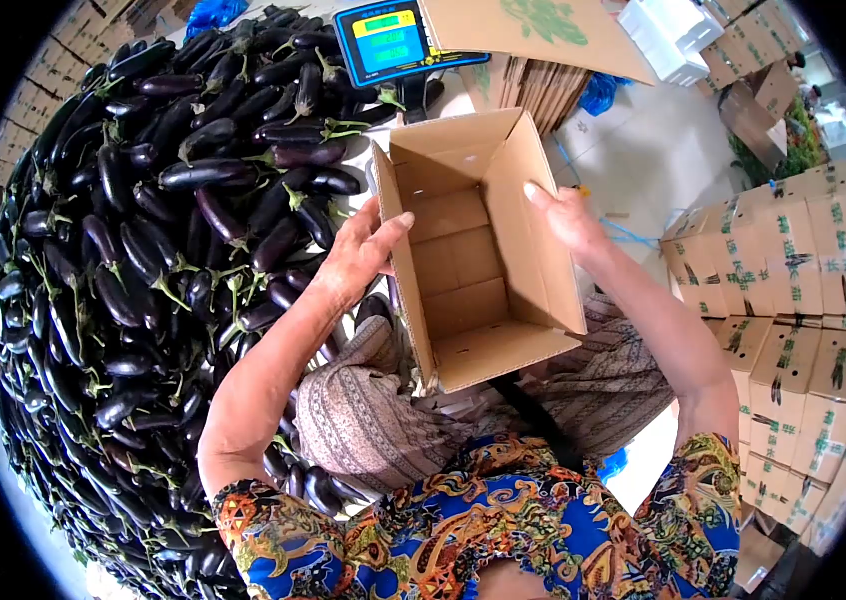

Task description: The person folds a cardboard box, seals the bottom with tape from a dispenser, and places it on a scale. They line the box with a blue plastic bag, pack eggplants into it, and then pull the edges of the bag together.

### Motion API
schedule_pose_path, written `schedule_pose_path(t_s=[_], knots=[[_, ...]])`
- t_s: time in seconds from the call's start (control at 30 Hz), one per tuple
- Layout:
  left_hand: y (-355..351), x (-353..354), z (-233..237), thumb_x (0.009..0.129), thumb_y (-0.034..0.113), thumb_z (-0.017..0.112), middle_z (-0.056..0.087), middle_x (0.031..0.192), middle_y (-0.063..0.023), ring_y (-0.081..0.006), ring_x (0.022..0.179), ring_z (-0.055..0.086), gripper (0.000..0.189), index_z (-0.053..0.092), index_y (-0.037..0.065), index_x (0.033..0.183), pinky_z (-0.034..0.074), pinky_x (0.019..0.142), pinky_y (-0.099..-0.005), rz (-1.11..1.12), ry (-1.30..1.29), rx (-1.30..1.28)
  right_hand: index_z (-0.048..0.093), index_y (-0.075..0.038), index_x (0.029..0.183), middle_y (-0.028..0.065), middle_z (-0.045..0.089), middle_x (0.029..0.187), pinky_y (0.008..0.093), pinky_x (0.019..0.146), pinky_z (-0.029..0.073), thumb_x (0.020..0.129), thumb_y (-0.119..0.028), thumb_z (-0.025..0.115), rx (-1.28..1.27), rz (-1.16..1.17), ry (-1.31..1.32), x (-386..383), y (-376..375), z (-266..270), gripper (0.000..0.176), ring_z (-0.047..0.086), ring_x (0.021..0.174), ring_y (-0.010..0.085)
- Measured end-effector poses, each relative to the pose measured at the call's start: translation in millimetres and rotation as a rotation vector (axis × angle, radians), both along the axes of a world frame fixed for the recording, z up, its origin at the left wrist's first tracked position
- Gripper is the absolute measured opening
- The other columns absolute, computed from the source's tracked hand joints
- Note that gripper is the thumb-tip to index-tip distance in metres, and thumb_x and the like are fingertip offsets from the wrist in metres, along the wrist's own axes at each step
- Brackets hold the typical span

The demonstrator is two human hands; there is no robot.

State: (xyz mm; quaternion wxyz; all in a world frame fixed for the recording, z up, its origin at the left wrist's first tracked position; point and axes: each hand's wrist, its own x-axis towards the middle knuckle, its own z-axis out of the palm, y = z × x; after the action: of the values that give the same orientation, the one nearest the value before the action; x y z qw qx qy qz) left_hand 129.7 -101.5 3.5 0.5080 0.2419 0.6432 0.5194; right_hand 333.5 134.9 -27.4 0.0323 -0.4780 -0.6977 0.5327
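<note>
An open cardboard box (498,355) with nothing inside is held between my two hands, tilted so that I look down into it. My left hand (363,245) grips its left wall, the thumb over the rim and the other fingers hidden behind the cardboard. On the opposite wall, my right hand (568,222) has its thumb over the rim, with its fingers out of sight outside the box. A large heap of dark purple eggplants (213,175) lies close beside my left hand and forearm.
A digital scale display (388,45) stands at the top, beside a cardboard piece with a green print (543,25). Flattened cardboard (538,90) leans behind the box. Printed cartons (793,250) are stacked on the right, and white foam boxes (668,40) stand at the upper right.
</note>
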Motion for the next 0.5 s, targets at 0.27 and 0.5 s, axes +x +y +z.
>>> schedule_pose_path(t_s=[0.27,0.5], knots=[[-16,3,-79,0.096,0.020,0.056,0.059,0.119,-0.0081,-0.0191,0.108,0.058,0.042,0.045,0.002,0.132,0.048,0.095,-0.0357,0.413,-0.452,0.125,0.055,0.004,0.123,0.0181,0.062,0.116,0.0381,0.085,0.051,0.086,-0.055,0.062,-0.347,-0.150,0.156,36,24,-4,0.070,0.063,0.099,0.0246],[8,27,-187,0.103,0.040,0.036,0.045,0.136,-0.0231,-0.0327,0.126,0.042,0.059,0.033,-0.006,0.139,0.031,0.107,-0.0368,0.442,0.246,0.069,0.046,-0.007,0.137,0.0122,0.055,0.129,0.0369,0.102,0.037,0.087,-0.075,0.039,-0.268,-0.199,0.064,37,25,-119,0.085,0.051,0.118,0.0238]])
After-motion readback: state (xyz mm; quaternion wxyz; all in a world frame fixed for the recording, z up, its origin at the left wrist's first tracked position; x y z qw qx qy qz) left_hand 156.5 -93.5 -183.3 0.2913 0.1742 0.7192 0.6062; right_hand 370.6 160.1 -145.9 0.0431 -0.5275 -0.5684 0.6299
